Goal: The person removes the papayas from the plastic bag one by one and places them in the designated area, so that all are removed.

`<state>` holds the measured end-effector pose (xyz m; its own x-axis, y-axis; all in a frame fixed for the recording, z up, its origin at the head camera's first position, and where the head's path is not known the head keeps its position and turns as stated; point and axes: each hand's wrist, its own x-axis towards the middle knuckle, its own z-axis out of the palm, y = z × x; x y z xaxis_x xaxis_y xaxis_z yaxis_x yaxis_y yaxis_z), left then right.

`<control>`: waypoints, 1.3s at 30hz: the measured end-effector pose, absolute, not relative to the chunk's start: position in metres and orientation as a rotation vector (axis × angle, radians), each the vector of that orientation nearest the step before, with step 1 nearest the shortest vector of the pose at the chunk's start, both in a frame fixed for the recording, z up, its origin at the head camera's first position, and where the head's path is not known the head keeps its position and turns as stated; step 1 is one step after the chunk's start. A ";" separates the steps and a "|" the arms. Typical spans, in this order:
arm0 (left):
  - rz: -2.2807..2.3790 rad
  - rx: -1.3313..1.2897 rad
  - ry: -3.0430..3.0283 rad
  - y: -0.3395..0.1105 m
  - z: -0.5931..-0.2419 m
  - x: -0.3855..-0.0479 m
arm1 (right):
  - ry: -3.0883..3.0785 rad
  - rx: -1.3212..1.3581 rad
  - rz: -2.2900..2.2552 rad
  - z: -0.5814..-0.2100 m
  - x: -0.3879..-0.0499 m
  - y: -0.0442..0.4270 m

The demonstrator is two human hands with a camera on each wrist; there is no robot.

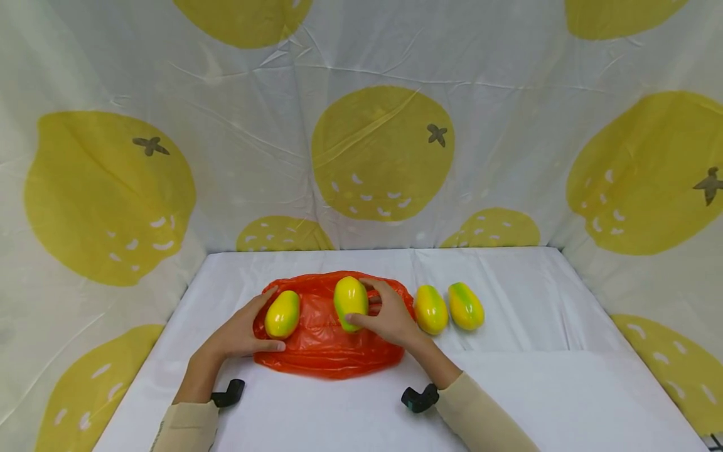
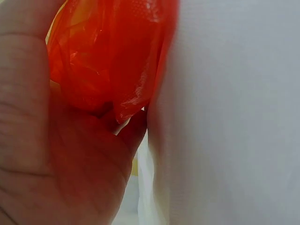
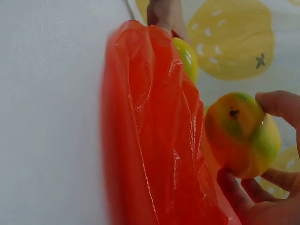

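Soft, even light fills the head view, its direction hard to tell; small white glints sit on the glossy fruits point(image 1: 431, 309), a sheen runs along the red bag point(image 1: 319, 320), and shadows on the white desk point(image 1: 508, 395) are faint. The backdrop point(image 1: 508, 157) looks greyer. The left wrist view is dim, the left grip point(image 2: 61, 154) in reddish shade; in the right wrist view, the bag's left edge blurs.

Beige sleeves point(image 1: 482, 411) are worn here, and beside each one a stubby black fitting point(image 1: 228, 393), bent like an elbow, is spotted!
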<state>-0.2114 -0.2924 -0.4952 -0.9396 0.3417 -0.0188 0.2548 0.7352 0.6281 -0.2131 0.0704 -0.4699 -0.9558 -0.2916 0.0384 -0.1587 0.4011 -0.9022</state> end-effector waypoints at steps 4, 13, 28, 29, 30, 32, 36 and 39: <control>1.006 0.505 2.800 -0.292 -0.493 -0.211 | 2.557 -0.403 -1.607 -0.465 -0.212 0.080; 1.038 0.511 2.800 -0.292 -0.495 -0.212 | 2.560 -0.343 -1.634 -0.454 -0.209 0.106; 1.067 0.432 2.832 -0.305 -0.497 -0.210 | 2.624 -0.393 -1.645 -0.447 -0.204 0.162; 1.070 0.434 2.825 -0.306 -0.497 -0.209 | 2.626 -0.388 -1.645 -0.446 -0.203 0.166; 1.074 0.430 2.816 -0.306 -0.497 -0.209 | 2.637 -0.381 -1.640 -0.446 -0.203 0.170; 1.080 0.416 2.800 -0.307 -0.497 -0.209 | 2.651 -0.367 -1.646 -0.445 -0.202 0.180; 1.071 0.404 2.783 -0.309 -0.498 -0.210 | 2.695 -0.327 -1.657 -0.443 -0.201 0.202; 1.054 0.411 2.787 -0.311 -0.498 -0.210 | 2.727 -0.295 -1.634 -0.440 -0.199 0.217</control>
<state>-0.2096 -0.3114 -0.4982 -0.9539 0.2989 -0.0279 0.2056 0.7184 0.6645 -0.1989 0.2173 -0.4400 -0.9817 -0.1317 0.1379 -0.1837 0.4596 -0.8689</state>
